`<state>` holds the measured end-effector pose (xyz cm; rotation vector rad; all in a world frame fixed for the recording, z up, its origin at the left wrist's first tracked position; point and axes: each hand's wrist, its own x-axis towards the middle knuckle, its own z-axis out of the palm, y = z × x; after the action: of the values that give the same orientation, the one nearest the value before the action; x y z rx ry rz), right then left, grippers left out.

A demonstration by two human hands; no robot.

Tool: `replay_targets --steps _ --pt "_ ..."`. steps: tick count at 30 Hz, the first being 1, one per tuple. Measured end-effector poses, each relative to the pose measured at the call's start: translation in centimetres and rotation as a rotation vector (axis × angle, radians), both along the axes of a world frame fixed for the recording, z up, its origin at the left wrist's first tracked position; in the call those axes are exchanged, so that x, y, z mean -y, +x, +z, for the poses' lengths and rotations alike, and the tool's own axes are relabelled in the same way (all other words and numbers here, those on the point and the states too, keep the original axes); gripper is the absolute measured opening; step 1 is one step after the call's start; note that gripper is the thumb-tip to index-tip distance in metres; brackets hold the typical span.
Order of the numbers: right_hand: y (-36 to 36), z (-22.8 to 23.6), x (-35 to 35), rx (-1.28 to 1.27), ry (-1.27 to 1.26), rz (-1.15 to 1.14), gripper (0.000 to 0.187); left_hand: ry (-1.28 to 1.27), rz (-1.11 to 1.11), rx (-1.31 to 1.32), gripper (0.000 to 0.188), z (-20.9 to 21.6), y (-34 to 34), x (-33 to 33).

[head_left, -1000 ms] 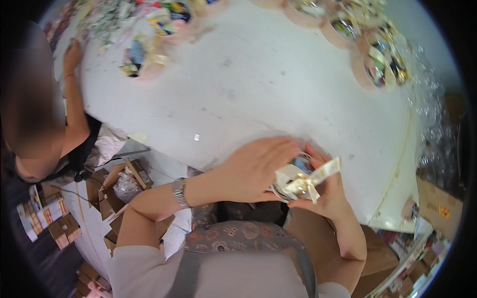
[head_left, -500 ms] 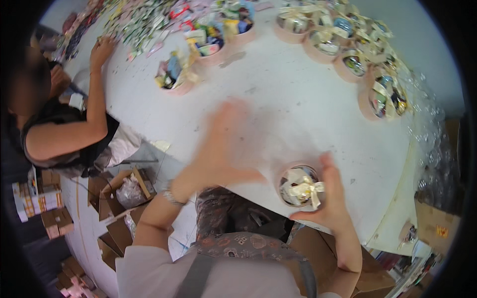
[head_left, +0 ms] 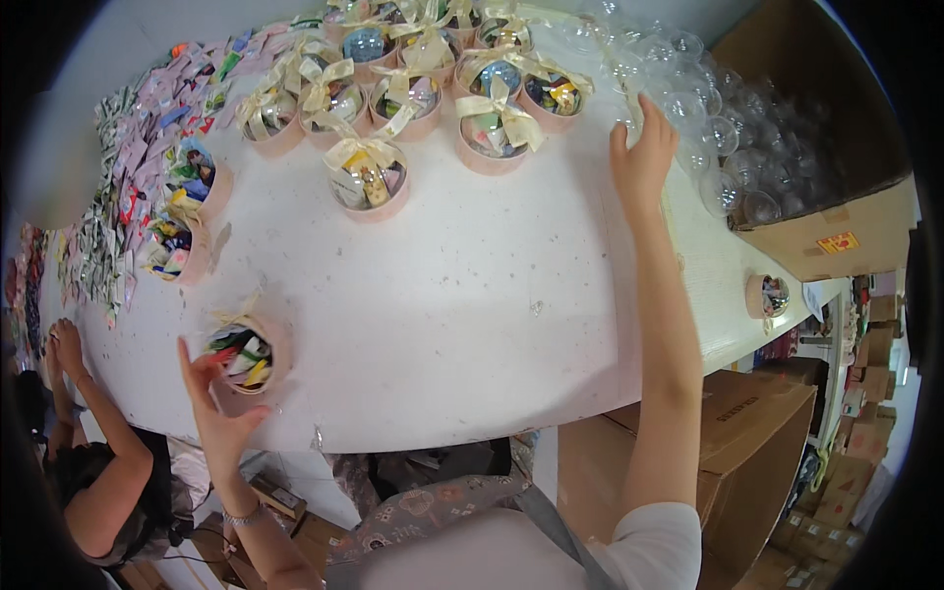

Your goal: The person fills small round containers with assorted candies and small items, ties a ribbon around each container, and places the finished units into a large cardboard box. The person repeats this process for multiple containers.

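Note:
My left hand (head_left: 221, 408) curves around the near side of a round pink box (head_left: 278, 354) filled with small colourful packets. A cream ribbon sticks out at its far side, and no clear dome shows on it. Its fingers touch the rim, with the index finger stretched along the left. My right hand (head_left: 644, 157) is raised at the right, thumb and fingers apart, holding nothing. Just beyond it lies a pile of clear plastic domes (head_left: 723, 138). Ahead stands a pink box with a clear dome and cream bow (head_left: 369, 182).
Several bow-tied domed boxes (head_left: 408, 103) crowd the far table. Two open filled boxes (head_left: 197, 251) stand left, beside heaped small packets (head_left: 157, 108). A large carton (head_left: 836, 221) holds domes at right. A small box (head_left: 767, 295) lies near the edge. A co-worker's arm (head_left: 108, 418) is at far left.
My view has turned right. The bow-tied box by my right hand now stands farther away, released. My left hand has reached a filled box, now nearer me; my right has reached out toward the domes.

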<state>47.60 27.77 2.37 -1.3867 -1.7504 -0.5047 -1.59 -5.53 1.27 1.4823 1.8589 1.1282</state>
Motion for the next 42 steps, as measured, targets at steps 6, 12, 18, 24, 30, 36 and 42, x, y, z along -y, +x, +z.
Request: replay_targets --steps 6,12,18,24,30,36,42 --pt "0.9 -2.5 -0.3 0.439 -0.22 -0.051 0.05 -0.004 -0.149 0.366 0.13 -0.6 7.1 -2.9" --pt "-2.6 0.8 13.3 -0.045 -0.708 0.241 0.064 -0.038 -0.303 -0.056 0.098 1.0 13.2 -3.8" --pt "-8.4 0.0 24.4 -0.936 -0.958 0.72 0.083 -0.006 -0.458 -0.109 0.091 3.0 14.3 -5.0" --pt "-12.5 0.3 25.0 -0.531 -0.643 0.904 0.069 0.112 -0.449 -0.294 0.06 2.4 16.1 -3.3" --pt "-11.9 0.8 24.3 -0.345 -0.653 0.962 0.066 0.02 -0.562 0.028 0.042 2.0 14.2 -5.2" --pt "-12.2 0.4 25.1 -0.472 -0.69 0.896 0.066 -0.252 -0.262 0.852 0.024 -0.1 14.1 -4.5" --pt "-12.7 -0.7 25.6 -0.368 -0.537 0.865 0.065 0.124 -0.297 0.118 0.033 3.9 13.7 -7.1"
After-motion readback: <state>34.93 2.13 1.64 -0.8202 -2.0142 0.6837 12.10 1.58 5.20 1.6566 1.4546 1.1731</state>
